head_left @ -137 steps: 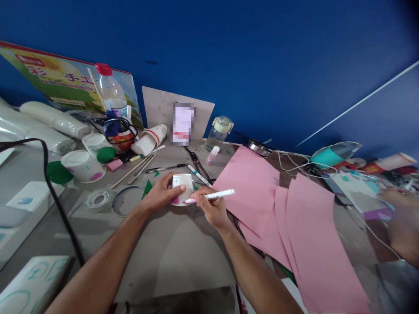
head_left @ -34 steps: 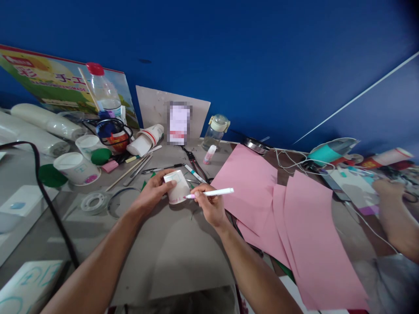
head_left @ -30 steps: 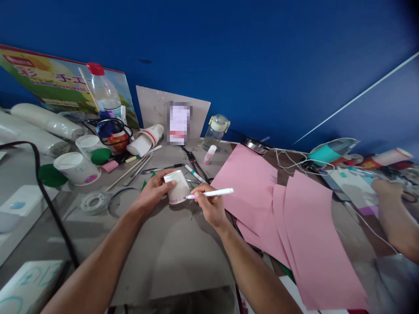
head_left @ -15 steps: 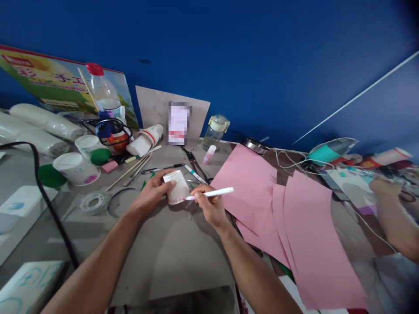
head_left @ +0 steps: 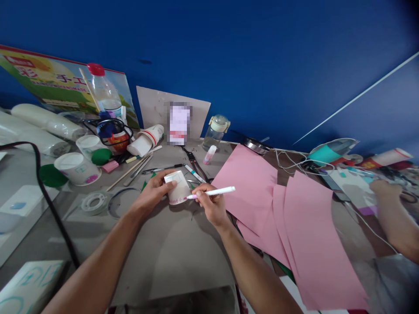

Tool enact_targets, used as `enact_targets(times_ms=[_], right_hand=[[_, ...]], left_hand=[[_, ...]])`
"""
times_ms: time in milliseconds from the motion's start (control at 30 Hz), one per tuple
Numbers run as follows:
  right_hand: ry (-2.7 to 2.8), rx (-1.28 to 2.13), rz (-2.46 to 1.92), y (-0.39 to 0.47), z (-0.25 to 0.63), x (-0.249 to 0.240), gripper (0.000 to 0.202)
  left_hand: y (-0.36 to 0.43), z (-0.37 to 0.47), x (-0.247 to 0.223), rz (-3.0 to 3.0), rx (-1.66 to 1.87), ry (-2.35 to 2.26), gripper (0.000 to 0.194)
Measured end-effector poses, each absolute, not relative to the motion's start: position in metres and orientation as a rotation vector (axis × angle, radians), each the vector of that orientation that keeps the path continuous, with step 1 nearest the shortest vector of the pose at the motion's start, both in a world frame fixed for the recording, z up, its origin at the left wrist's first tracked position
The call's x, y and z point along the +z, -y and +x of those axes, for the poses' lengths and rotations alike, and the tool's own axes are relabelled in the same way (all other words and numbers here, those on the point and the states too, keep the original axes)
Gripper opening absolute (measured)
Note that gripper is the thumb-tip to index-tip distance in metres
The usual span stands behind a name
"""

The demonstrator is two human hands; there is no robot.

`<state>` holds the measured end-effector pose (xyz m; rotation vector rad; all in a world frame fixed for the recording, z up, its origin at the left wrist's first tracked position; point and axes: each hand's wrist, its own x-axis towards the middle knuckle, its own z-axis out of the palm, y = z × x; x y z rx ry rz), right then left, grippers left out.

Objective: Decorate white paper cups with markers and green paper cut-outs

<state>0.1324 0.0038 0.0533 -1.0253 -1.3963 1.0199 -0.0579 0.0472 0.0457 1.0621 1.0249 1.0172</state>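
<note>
A white paper cup (head_left: 178, 188), tilted, with pink marks along its lower edge, is held in my left hand (head_left: 156, 191), thumb on its side. My right hand (head_left: 211, 204) grips a white marker (head_left: 219, 191) with a pink tip end, which points at the cup's lower right edge. Whether the tip touches the cup is too small to tell. Behind the cup lie a black pen (head_left: 163, 169) and a white-and-blue marker (head_left: 195, 173). A roll of clear tape (head_left: 94, 203) lies left of my left hand.
Pink paper sheets (head_left: 307, 226) spread over the right side. A glue stick (head_left: 210, 154), a lidded jar (head_left: 216, 133) and a propped phone (head_left: 179, 123) stand at the back. Cups (head_left: 77, 169) and a bottle (head_left: 106, 93) are at left. Another person's hand (head_left: 386, 192) is far right.
Little differs. The view has shifted very slightly, and the marker tip and right hand sit almost where they were, beside the cup's lower edge.
</note>
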Motion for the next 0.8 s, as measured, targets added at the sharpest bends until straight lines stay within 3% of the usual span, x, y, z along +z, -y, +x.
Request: enact_targets(times_ms=[800], right_hand=[[1.264, 1.069, -1.081, -0.0058, 0.1293, 0.0520, 0.025]], left_hand=[[-0.0467, -0.0591, 0.0454, 1.017, 1.012, -1.004, 0.051]])
